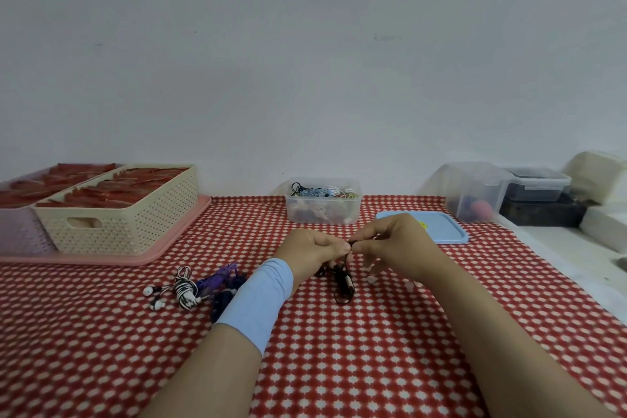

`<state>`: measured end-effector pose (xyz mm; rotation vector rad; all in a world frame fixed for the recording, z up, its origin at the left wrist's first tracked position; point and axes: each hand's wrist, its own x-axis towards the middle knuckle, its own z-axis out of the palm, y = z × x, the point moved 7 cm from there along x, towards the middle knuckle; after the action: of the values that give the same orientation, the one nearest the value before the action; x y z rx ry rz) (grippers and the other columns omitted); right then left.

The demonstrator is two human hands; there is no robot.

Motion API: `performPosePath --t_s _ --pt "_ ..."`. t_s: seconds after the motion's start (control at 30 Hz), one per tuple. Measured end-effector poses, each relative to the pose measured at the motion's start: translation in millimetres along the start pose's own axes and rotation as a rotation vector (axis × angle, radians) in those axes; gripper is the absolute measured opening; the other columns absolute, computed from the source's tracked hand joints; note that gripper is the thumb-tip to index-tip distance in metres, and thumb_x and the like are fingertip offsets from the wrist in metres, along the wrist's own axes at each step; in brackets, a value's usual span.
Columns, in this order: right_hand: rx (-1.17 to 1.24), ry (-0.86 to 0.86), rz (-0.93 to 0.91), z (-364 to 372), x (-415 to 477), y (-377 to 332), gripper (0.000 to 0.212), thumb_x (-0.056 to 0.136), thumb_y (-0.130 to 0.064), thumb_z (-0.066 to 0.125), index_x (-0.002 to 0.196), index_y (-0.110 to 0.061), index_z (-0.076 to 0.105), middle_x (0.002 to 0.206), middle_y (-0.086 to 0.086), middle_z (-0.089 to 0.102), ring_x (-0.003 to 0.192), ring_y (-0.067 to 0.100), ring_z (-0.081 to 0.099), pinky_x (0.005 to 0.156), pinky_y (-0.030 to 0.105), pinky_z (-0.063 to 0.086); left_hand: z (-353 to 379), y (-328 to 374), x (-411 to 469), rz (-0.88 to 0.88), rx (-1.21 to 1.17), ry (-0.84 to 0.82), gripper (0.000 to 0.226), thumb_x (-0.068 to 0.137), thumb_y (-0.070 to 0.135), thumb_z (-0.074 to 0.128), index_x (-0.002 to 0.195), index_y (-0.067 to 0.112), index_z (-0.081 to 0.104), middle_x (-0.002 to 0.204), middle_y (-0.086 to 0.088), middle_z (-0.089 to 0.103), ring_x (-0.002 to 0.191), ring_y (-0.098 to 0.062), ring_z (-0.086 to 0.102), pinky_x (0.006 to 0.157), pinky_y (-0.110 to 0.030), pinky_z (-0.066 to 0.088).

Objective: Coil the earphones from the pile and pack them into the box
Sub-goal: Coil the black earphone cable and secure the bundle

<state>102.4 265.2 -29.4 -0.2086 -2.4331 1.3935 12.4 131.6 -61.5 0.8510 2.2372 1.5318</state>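
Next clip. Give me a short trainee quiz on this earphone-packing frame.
1. True or false: the blue lid sits on the clear box.
2. Which earphones do the left hand and right hand pinch? A white, B black, C purple.
3. Fill in: the pile lies to the ___ of the left hand.
Key: 1 false, it lies on the cloth beside the box; 2 B, the black earphones; 3 left.
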Motion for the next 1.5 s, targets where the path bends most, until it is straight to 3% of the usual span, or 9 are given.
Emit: performPosePath --t_s 0.13,0.3,0.47,0.7,0.87,1.1,1.23,1.37,1.5 --pt "-0.186 0.033 -0.069 -0.6 3.6 -2.9 0.018 0.081 -0.011 0.083 0.074 -0.028 0.079 0.063 -0.011 0.072 0.059 0.014 0.068 0.064 0.033 0.061 2.1 2.4 -0.9 0.017 0.067 -0.011 0.012 0.087 0.028 0.073 0.087 0.019 0.081 0.082 0.013 0.074 0.071 0.006 0.061 0.082 -0.016 0.046" --pt "-0.077 0.084 -0.107 -2.2 1.5 -10.5 0.025 0.082 -0.006 0.08 0.08 -0.031 0.076 0.069 -0.008 0.075 0.058 0.013 0.07 0.063 0.028 0.061 0.6 0.3 -1.1 -0.011 -0.082 0.02 0.018 0.09 0.03 0.07 0.09 0.015 0.08 0.062 0.016 0.067 0.074 -0.004 0.063 0.08 -0.016 0.043" --pt "0.048 0.083 -0.058 -2.2 0.5 -7.2 0.013 0.08 -0.007 0.082 0.079 -0.019 0.079 0.071 0.008 0.076 0.061 0.022 0.069 0.064 0.034 0.062 0.7 -4.4 -0.4 -0.024 -0.129 -0.012 0.013 0.088 0.028 0.072 0.088 0.018 0.08 0.079 0.0 0.074 0.074 -0.007 0.063 0.101 -0.038 0.049" --pt "0.097 0.026 -0.025 0.9 0.7 -3.9 0.009 0.088 -0.016 0.076 0.082 -0.02 0.082 0.078 0.003 0.077 0.069 0.014 0.07 0.069 0.037 0.064 -0.2 -9.3 0.5 -0.003 -0.166 -0.067 0.018 0.089 0.032 0.069 0.081 0.021 0.08 0.094 -0.019 0.071 0.081 -0.015 0.06 0.106 -0.049 0.044" --pt "0.298 -0.075 0.111 6.0 -1.4 7.7 0.01 0.087 -0.013 0.075 0.093 -0.007 0.08 0.086 0.015 0.073 0.071 0.017 0.065 0.063 0.041 0.062 2.6 -3.1 -5.1 0.013 -0.218 -0.138 0.018 0.091 0.021 0.067 0.077 0.02 0.079 0.082 0.0 0.072 0.08 -0.015 0.057 0.096 -0.039 0.048" --pt "0.446 -0.2 0.168 10.3 -2.9 11.6 0.033 0.074 -0.017 0.076 0.102 0.001 0.076 0.076 0.01 0.071 0.069 0.015 0.065 0.057 0.034 0.059 11.1 0.3 -8.9 -0.006 -0.448 -0.209 0.018 0.092 0.008 0.063 0.084 0.013 0.078 0.083 -0.006 0.072 0.082 -0.018 0.059 0.082 -0.027 0.05" --pt "0.454 -0.25 0.197 12.5 -4.1 13.5 0.022 0.081 -0.011 0.073 0.099 -0.001 0.077 0.073 0.01 0.069 0.065 0.013 0.064 0.056 0.032 0.059 13.2 2.5 -10.3 0.024 -0.425 -0.227 0.017 0.091 0.005 0.063 0.083 0.011 0.077 0.078 -0.004 0.071 0.075 -0.012 0.061 0.072 -0.021 0.05" --pt "0.48 -0.254 0.137 11.8 -3.8 10.3 0.017 0.084 -0.007 0.071 0.098 0.001 0.077 0.078 0.015 0.07 0.071 0.016 0.068 0.057 0.031 0.059 19.5 6.4 -13.0 0.009 -0.539 -0.279 0.013 0.086 0.01 0.064 0.089 0.008 0.076 0.086 -0.01 0.072 0.079 -0.014 0.065 0.078 -0.023 0.051" --pt "0.557 -0.225 0.086 11.1 -2.4 5.6 0.017 0.076 -0.009 0.073 0.091 -0.002 0.078 0.08 0.017 0.072 0.076 0.02 0.07 0.057 0.031 0.059 22.6 9.4 -14.7 -0.017 -0.644 -0.303 0.017 0.083 0.016 0.062 0.083 0.011 0.078 0.076 -0.003 0.071 0.072 -0.01 0.062 0.078 -0.024 0.047"
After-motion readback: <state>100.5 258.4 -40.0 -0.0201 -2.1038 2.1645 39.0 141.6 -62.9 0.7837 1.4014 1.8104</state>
